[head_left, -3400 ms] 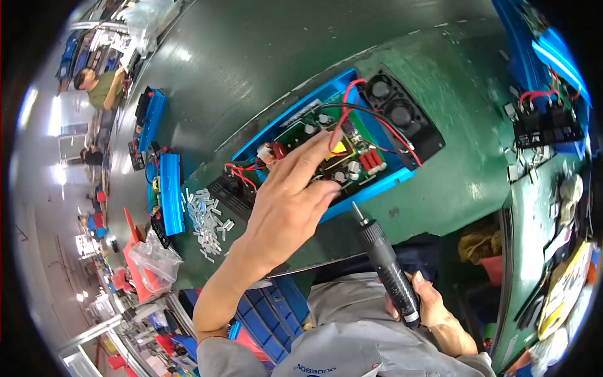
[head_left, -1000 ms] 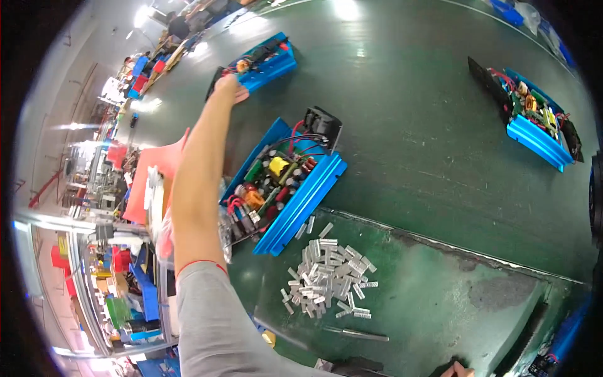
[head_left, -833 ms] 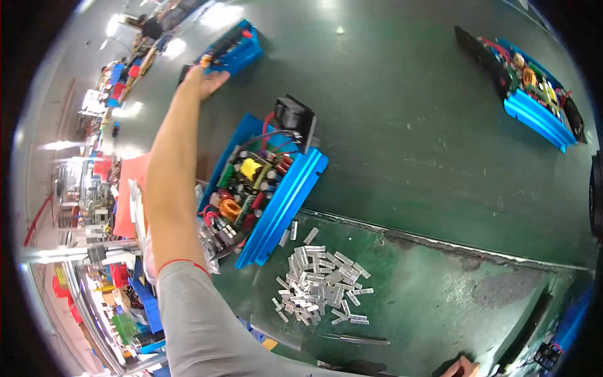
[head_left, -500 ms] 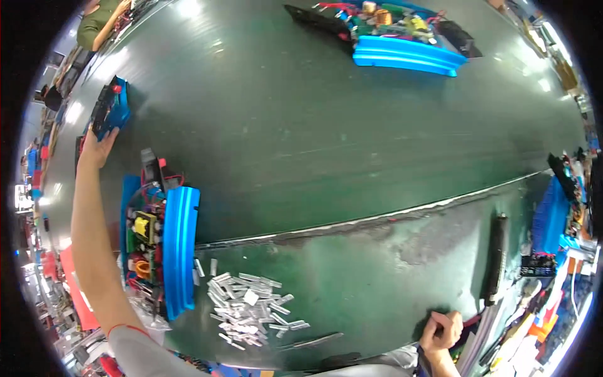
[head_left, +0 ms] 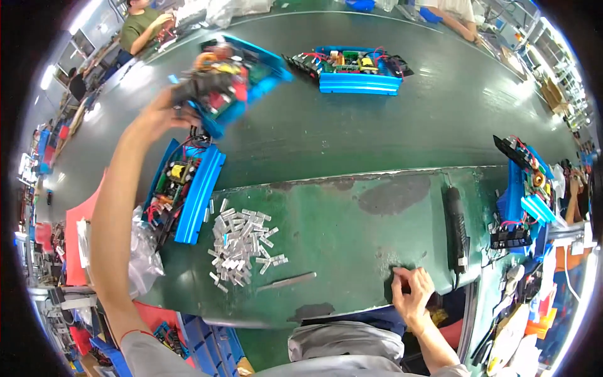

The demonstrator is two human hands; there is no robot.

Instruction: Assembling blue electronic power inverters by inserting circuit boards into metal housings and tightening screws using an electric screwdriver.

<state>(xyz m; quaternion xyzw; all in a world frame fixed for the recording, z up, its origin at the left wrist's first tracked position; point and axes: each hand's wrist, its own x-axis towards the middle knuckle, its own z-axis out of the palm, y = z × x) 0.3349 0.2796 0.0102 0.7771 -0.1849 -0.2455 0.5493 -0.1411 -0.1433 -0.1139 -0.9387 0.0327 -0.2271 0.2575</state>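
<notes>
My left hand (head_left: 169,113) is raised over the far bench, closed on the end of an open blue-cased circuit board unit (head_left: 235,81). That unit is tilted and blurred, with coils and wires showing. Below it stands a second unit of the same kind (head_left: 185,182), beside a heap of small silvery strips (head_left: 242,242). Near the bench's front edge rests my right hand (head_left: 412,290), its fingers loosely curled with nothing visible in them. A thin metal tool (head_left: 289,281) lies between the heap and that hand. Right of the hand is a black cylindrical power screwdriver (head_left: 456,229).
Another blue-cased unit (head_left: 358,74) sits at the far middle, and one more (head_left: 527,188) at the right. A clear plastic bag (head_left: 144,251) lies by my left forearm. Across the bench are a person in a green shirt (head_left: 139,28) and another person's arm (head_left: 449,24).
My left hand has brought the held unit from the far left toward the middle. The view has shifted, showing more of the far side. My right hand stays by the front edge, still curled.
</notes>
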